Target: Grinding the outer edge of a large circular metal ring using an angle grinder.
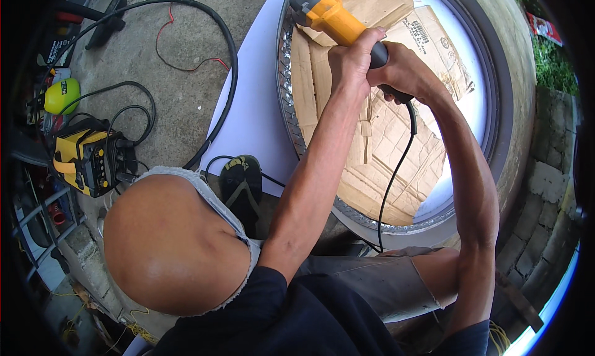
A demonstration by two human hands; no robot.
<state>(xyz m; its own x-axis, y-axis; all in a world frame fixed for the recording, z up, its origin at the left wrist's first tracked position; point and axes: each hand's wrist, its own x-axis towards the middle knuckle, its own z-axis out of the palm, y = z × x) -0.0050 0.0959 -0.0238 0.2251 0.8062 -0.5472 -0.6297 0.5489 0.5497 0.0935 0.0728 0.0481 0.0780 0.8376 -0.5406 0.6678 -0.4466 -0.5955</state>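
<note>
Both my hands grip a yellow-and-black angle grinder (339, 18) held over a large round metal ring (285, 77). My left hand (352, 58) wraps around the body where yellow meets black. My right hand (406, 71) closes around the rear handle, close against the left. The grinder's head points to the far left, above the ring's left edge; its disc is hidden from this view. A black cord (406, 151) runs from the handle down toward my legs. Flattened brown cardboard (396, 164) lies inside the ring.
A yellow-and-black welding machine (87, 154) with cables stands at the left, near a lime-green rounded object (62, 96). A thick black cable (232, 65) loops over the concrete (186, 40). A white sheet (248, 114) lies beneath the ring. My slippered foot (240, 182) is nearby.
</note>
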